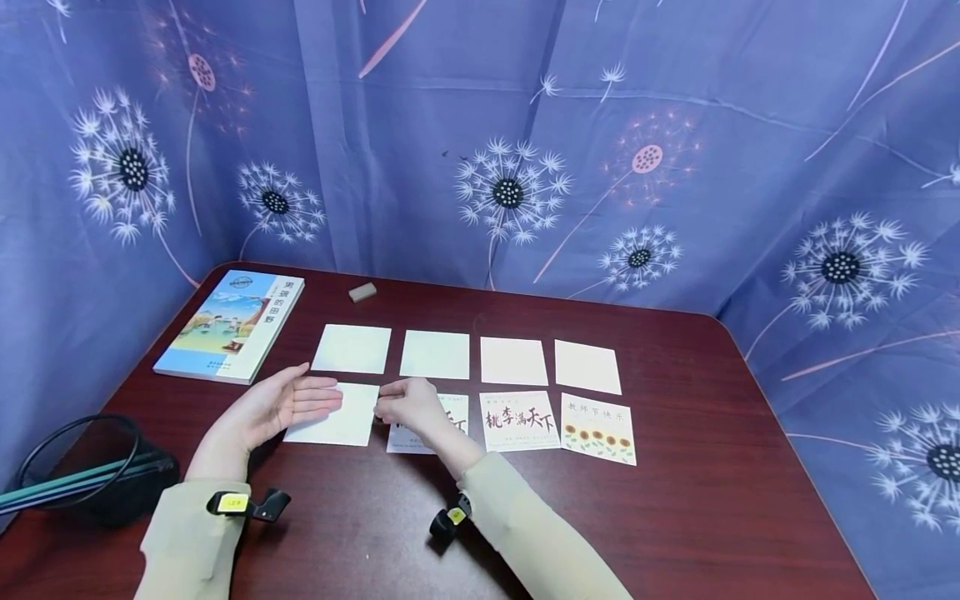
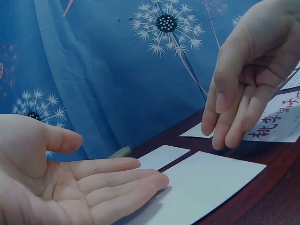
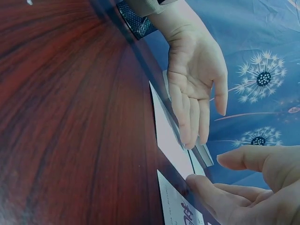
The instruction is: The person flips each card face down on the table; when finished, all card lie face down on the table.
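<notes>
Blank white rectangular paper card (image 1: 336, 425): between my left hand (image 1: 276, 408) and right hand (image 1: 416, 410), long side seemingly crosswise | left: nearer, fingers straight over it | right: fingers loosely bent, empty, by its right edge

smooth paper cards (image 1: 347, 422), seemingly matt

A thick book (image 1: 232, 325) with a blue and white picture cover lies flat at the far left corner of the dark red-brown surface (image 1: 712, 408). Right of it, near the far edge, lies a small pale block (image 1: 362, 292). By the left edge, a black mesh container (image 1: 142, 492) holds long thin sticks (image 1: 67, 485). A blue dandelion-patterned curtain (image 1: 420, 167) hangs beyond the far edge.
</notes>
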Available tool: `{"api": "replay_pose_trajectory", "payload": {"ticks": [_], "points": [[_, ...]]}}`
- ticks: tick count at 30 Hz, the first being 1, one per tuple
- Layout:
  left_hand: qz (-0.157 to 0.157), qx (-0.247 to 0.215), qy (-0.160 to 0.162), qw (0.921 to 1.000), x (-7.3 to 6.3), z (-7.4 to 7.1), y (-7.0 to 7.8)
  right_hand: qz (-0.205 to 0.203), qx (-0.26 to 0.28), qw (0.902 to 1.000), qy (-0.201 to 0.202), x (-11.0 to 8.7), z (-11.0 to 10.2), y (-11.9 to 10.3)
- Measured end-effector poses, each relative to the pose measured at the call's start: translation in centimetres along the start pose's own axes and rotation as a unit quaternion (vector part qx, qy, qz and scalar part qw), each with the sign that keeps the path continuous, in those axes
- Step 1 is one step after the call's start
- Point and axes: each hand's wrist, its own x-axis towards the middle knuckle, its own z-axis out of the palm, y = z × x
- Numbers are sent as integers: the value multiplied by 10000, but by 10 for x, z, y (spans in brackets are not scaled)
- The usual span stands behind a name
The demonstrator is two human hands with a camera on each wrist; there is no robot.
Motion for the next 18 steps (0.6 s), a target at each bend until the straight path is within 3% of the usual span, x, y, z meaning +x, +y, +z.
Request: {"api": "replay_pose_trajectory", "payload": {"ticks": [8, 13, 18], "points": [[74, -188, -266, 9994, 9, 12, -5, -195, -6, 9997, 121, -2, -16, 2], [117, -270, -490, 9984, 20, 25, -10, -476, -382, 9976, 338, -5, -41, 9], [114, -29, -592, 9982, 27, 37, -14, -497, -518, 9958, 566, -11, -68, 19]]}}
